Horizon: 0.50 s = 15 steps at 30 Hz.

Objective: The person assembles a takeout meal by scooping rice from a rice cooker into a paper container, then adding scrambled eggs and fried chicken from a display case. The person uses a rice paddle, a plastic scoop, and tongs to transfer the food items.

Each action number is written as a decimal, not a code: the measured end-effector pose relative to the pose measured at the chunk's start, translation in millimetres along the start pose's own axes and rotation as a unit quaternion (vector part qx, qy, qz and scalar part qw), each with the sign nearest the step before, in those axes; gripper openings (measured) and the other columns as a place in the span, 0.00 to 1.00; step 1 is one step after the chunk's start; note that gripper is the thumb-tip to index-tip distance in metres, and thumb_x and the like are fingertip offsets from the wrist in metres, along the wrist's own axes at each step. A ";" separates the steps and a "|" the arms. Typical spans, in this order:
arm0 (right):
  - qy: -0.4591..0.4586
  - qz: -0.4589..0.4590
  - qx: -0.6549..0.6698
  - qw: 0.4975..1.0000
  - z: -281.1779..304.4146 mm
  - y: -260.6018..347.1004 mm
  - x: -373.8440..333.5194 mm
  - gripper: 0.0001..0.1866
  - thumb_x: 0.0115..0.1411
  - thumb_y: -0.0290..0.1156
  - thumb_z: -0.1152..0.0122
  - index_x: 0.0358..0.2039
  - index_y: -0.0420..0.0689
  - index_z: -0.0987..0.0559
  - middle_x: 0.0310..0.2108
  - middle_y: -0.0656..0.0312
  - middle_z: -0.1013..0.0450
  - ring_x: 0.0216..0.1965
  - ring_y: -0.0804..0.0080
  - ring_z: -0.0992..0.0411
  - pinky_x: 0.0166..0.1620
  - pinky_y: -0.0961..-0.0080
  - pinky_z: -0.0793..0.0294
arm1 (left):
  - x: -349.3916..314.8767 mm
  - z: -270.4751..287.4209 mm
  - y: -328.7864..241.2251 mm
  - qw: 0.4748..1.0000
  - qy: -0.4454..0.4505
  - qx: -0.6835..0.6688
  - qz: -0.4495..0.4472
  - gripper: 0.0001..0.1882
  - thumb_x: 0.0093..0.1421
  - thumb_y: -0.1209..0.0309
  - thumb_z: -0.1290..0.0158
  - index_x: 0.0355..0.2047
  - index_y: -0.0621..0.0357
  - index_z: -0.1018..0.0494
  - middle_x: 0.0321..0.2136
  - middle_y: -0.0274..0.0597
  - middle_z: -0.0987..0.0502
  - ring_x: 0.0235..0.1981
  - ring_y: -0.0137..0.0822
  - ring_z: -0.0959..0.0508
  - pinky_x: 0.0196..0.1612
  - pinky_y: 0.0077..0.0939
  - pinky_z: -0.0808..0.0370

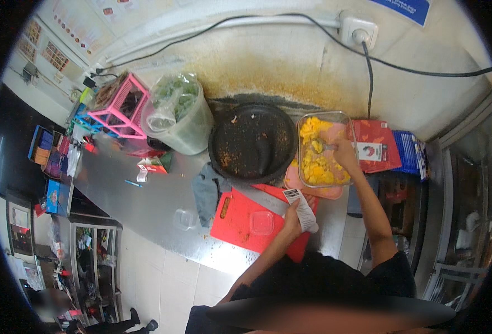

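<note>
My right hand point(344, 155) is closed round the handle of a spoon point(328, 147). It is over a rectangular glass container point(350, 123) with chopped yellow food point(315, 167) inside, lying mostly along the left side and bottom. Closer to me, my left hand point(292, 218) grips a white printed paper slip point(301, 207) above a red cutting board point(232, 225). A wide knife blade point(265, 199) lies across the board's far part; its handle is hidden. Left of that hand, a small clear plastic tub point(261, 222) sits on the board.
A large black mortar point(223, 142) with a pestle point(264, 153) stands left of the glass container. Beyond are a white bucket point(193, 131) with bagged greens and a pink basket point(131, 111). A grey cloth point(206, 195) lies beside the board. Red packaging point(377, 145) stands at right.
</note>
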State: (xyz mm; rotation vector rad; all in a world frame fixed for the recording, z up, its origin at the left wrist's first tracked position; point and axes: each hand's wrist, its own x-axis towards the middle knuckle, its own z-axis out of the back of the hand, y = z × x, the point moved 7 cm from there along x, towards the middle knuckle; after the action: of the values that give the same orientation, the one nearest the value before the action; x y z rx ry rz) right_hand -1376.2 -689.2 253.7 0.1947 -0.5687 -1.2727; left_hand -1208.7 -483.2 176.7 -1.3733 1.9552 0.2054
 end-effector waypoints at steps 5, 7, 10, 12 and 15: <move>0.065 0.074 -0.169 0.981 -18.4 15.6 40.9 0.07 0.49 0.22 0.45 0.29 0.33 0.23 0.29 0.42 0.26 0.29 0.50 0.25 0.32 0.57 0.26 | 23.4 -9.6 10.5 1.000 0.014 0.009 -0.002 0.19 0.64 0.58 0.57 0.48 0.58 0.31 0.41 0.42 0.24 0.43 0.39 0.24 0.46 0.34 0.26; 0.134 0.100 -0.207 0.964 -40.2 7.9 37.4 0.07 0.51 0.22 0.47 0.28 0.33 0.23 0.29 0.43 0.26 0.30 0.50 0.25 0.35 0.57 0.25 | 26.9 -7.8 8.4 1.000 -0.007 0.024 -0.018 0.19 0.64 0.57 0.56 0.47 0.57 0.31 0.39 0.42 0.24 0.41 0.39 0.23 0.45 0.34 0.26; 0.167 0.145 -0.195 0.956 -54.5 0.3 22.2 0.08 0.52 0.23 0.48 0.28 0.34 0.22 0.28 0.45 0.26 0.31 0.51 0.24 0.38 0.57 0.25 | 26.9 -8.3 11.2 0.999 -0.041 0.015 -0.010 0.17 0.64 0.61 0.55 0.46 0.59 0.30 0.37 0.42 0.23 0.37 0.39 0.22 0.43 0.33 0.24; 0.165 0.162 -0.195 0.953 -51.5 1.0 8.6 0.09 0.52 0.23 0.48 0.31 0.35 0.21 0.28 0.45 0.26 0.31 0.50 0.24 0.37 0.57 0.25 | 26.1 -13.2 10.9 0.999 -0.042 0.007 -0.020 0.18 0.65 0.61 0.56 0.48 0.61 0.31 0.39 0.43 0.23 0.40 0.39 0.23 0.45 0.33 0.25; 0.213 0.204 -0.159 0.942 -40.7 19.5 -35.1 0.11 0.50 0.21 0.48 0.34 0.37 0.21 0.26 0.46 0.26 0.32 0.47 0.25 0.38 0.58 0.26 | 23.1 -20.2 7.1 0.998 -0.026 -0.026 -0.045 0.23 0.65 0.60 0.59 0.54 0.63 0.36 0.47 0.47 0.26 0.50 0.41 0.26 0.52 0.36 0.29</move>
State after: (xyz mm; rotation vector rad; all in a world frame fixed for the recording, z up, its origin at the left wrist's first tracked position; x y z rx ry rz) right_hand -1345.5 -657.3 217.6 0.0703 -0.0195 -0.8627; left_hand -1228.2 -507.9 174.7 -1.4708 1.8526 0.2490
